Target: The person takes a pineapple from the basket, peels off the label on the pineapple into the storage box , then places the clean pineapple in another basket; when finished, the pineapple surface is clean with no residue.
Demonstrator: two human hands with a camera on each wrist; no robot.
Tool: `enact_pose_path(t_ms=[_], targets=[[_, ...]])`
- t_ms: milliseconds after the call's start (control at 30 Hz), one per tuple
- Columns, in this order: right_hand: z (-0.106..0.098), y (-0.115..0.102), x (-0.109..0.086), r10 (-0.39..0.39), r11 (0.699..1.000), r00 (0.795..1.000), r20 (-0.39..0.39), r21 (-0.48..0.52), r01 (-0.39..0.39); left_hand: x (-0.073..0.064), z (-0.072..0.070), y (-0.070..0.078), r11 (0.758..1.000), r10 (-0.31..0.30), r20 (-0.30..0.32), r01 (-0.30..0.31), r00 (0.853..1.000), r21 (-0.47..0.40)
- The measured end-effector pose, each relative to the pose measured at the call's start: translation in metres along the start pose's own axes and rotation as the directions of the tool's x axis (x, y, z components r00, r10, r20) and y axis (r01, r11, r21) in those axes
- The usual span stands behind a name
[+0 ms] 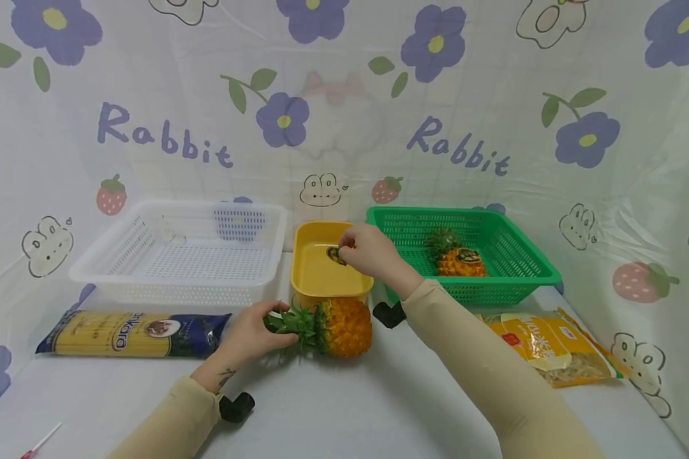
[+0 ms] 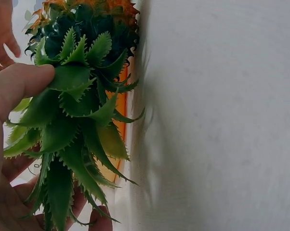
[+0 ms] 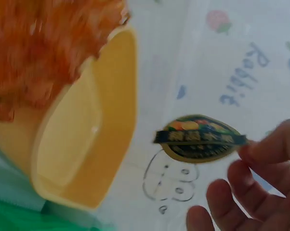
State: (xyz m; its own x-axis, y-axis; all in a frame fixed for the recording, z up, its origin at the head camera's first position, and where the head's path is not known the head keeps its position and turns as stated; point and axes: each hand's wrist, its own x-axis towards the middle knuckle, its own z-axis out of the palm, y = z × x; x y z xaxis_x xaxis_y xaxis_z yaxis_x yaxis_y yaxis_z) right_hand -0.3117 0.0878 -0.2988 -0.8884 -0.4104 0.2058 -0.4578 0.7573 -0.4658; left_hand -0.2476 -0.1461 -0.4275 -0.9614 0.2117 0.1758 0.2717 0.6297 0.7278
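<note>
On the white table a pineapple (image 1: 347,328) lies on its side, orange body to the right. My left hand (image 1: 251,335) holds it by its green leafy crown (image 2: 70,134), thumb on one side and fingers behind the leaves. Between the thumb and fingertips of my right hand (image 1: 373,252) is pinched a dark oval fruit sticker (image 3: 199,138) with gold edging and printed fruit. It hangs over the yellow bin (image 1: 307,268), which stands just behind the pineapple. In the right wrist view the pineapple body looks blurred beside the bin.
A white basket (image 1: 258,274) stands at the back left. The green basket (image 1: 517,280) at the back right contains a second pineapple (image 1: 459,260) bearing a similar sticker. Packaged pasta (image 1: 132,335) lies at left, a yellow food bag (image 1: 557,350) at right. A red-and-white stick (image 1: 43,440) lies front left.
</note>
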Motion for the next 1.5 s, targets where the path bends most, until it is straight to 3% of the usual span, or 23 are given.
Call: enact_pose_path(t_ms=[167,367,667,1033,1267,1400,1500], targets=[[0.013,0.009,0.022,0.059,0.992,0.982,0.178,-0.125,-0.037,0.0,0.001,0.0,1.0,-0.007,-0.001,0.006,1.0,-0.011],[0.024,0.008,0.036,0.107,0.973,0.953,0.282,-0.228,-0.042,0.0,0.0,0.0,1.0,-0.007,-0.001,0.007,1.0,-0.012],[0.027,0.017,0.044,0.079,0.966,0.965,0.252,-0.258,-0.012,0.001,0.001,-0.001,1.0,-0.001,-0.001,0.001,1.0,-0.008],[0.017,0.027,0.042,0.129,0.961,0.969,0.21,-0.268,-0.07,0.001,0.001,-0.002,1.0,-0.006,0.001,0.006,1.0,-0.019],[0.007,0.032,0.035,0.159,0.978,0.976,0.145,-0.154,-0.137,0.0,0.0,0.0,1.0,-0.01,0.003,0.01,1.0,-0.014],[0.001,0.04,0.026,0.206,0.977,0.977,0.064,0.039,-0.208,-0.001,0.0,0.001,1.0,-0.01,0.001,0.01,1.0,-0.016],[-0.006,0.045,0.015,0.275,0.936,0.961,0.027,0.219,-0.274,-0.001,0.0,0.002,1.0,-0.01,0.0,0.01,1.0,-0.013]])
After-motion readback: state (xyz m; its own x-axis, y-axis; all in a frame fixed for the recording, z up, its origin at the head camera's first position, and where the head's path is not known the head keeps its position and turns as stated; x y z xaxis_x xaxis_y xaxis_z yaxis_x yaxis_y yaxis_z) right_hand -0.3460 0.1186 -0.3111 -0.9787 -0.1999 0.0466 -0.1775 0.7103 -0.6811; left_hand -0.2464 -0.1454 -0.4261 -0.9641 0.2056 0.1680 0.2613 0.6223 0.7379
